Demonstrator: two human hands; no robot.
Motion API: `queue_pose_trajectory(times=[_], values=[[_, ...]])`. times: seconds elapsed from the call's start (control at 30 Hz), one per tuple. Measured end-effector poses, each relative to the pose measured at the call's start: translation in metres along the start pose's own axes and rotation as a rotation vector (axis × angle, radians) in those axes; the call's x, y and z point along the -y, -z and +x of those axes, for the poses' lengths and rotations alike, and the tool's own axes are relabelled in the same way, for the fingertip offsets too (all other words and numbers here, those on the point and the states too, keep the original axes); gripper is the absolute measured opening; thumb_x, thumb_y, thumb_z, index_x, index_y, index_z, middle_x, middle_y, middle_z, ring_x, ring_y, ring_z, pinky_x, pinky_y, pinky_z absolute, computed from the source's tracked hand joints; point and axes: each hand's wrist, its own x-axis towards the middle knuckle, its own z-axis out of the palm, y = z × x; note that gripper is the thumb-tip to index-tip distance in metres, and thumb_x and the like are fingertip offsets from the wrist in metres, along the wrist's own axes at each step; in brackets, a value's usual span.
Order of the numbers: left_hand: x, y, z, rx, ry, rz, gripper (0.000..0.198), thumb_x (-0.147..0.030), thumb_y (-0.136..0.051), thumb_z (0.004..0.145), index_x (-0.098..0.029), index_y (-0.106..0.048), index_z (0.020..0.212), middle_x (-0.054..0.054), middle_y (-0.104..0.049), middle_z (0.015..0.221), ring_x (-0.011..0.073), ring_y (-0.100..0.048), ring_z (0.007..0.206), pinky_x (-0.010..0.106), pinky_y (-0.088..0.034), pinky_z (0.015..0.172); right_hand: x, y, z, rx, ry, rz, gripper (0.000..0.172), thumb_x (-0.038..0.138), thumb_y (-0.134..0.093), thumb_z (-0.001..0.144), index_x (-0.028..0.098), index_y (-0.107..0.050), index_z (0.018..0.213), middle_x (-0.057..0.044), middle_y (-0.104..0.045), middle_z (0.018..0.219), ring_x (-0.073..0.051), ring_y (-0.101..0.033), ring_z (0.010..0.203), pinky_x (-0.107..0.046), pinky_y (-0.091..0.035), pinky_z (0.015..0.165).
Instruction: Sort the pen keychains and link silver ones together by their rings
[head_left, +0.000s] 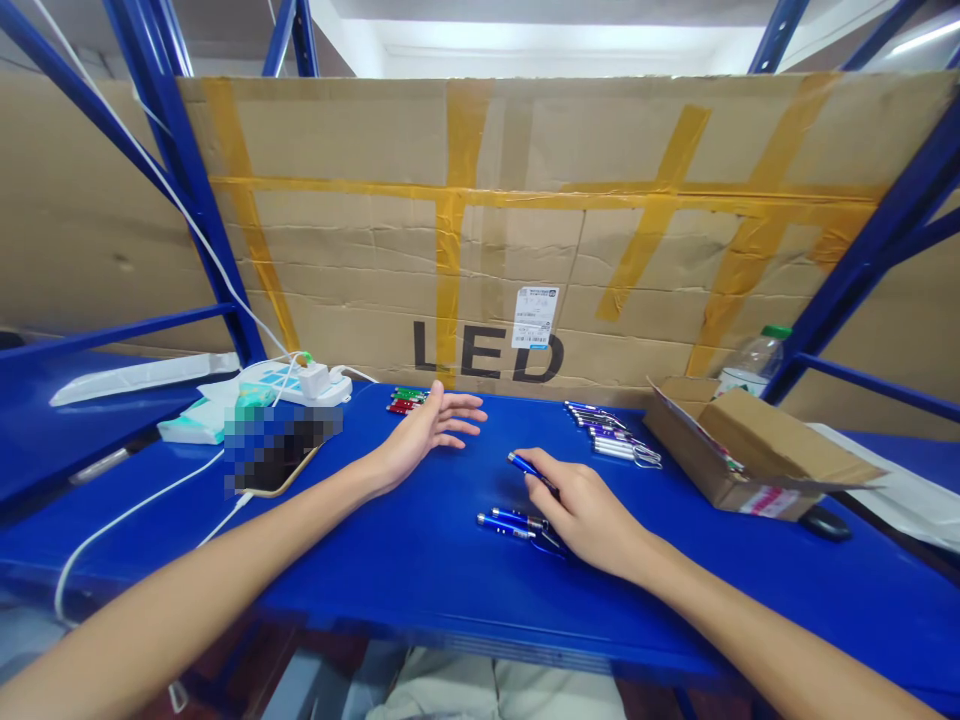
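Observation:
My right hand (581, 505) is closed around a blue pen-shaped flashlight (527, 464), whose silver tip points up and left. Just below that hand, two more blue pen-shaped flashlights (504, 527) lie side by side on the blue table, with a dark cord by them. My left hand (424, 435) is held over the table with its fingers stretched apart and nothing in them. Behind its thumb lie several green and red pen-shaped flashlights (403, 403), partly hidden by the hand. Toward the back right is a row of purple, dark and silver ones (611, 435) with cord loops.
An open cardboard box (750, 490) stands at the right, with a bottle (754, 362) behind it and a black object (826, 522) beside it. On the left are a phone (281, 460), a power strip (330, 388), a tissue pack (199, 420) and white cables. A large carton (360, 270) walls off the back.

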Motion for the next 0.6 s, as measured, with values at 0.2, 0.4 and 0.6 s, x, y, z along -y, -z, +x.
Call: queue_pose_trajectory(times=[0.2, 0.4, 0.6], values=[[0.0009, 0.0003, -0.0006, -0.01, 0.0, 0.001, 0.079, -0.084, -0.043, 0.099, -0.016, -0.071, 0.13, 0.018, -0.074, 0.133, 0.0306, -0.07, 0.114, 0.037, -0.054, 0.089, -0.0005, -0.0004, -0.0007, 0.066, 0.054, -0.013, 0.034, 0.03, -0.04, 0.11, 0.019, -0.064, 0.132, -0.005, -0.077, 0.088, -0.022, -0.071, 0.075, -0.032, -0.046, 0.071], [0.0014, -0.0001, -0.0002, -0.001, -0.008, -0.003, 0.079, -0.084, -0.042, 0.1, -0.016, -0.07, 0.13, 0.018, -0.074, 0.133, 0.0299, -0.07, 0.114, 0.037, -0.054, 0.089, 0.0029, 0.0034, -0.0035, -0.109, 0.055, 0.104, 0.037, 0.035, -0.037, 0.114, 0.019, -0.059, 0.14, -0.001, -0.072, 0.08, -0.018, -0.065, 0.066, -0.03, -0.045, 0.066], [0.0001, 0.0013, 0.0004, -0.005, -0.019, -0.013, 0.079, -0.084, -0.044, 0.099, -0.016, -0.071, 0.129, 0.017, -0.075, 0.132, 0.0302, -0.07, 0.114, 0.037, -0.055, 0.089, -0.0032, -0.0005, -0.0027, 0.068, 0.117, -0.007, 0.033, 0.029, -0.041, 0.112, 0.02, -0.062, 0.135, -0.004, -0.077, 0.093, -0.02, -0.071, 0.077, -0.031, -0.048, 0.073]])
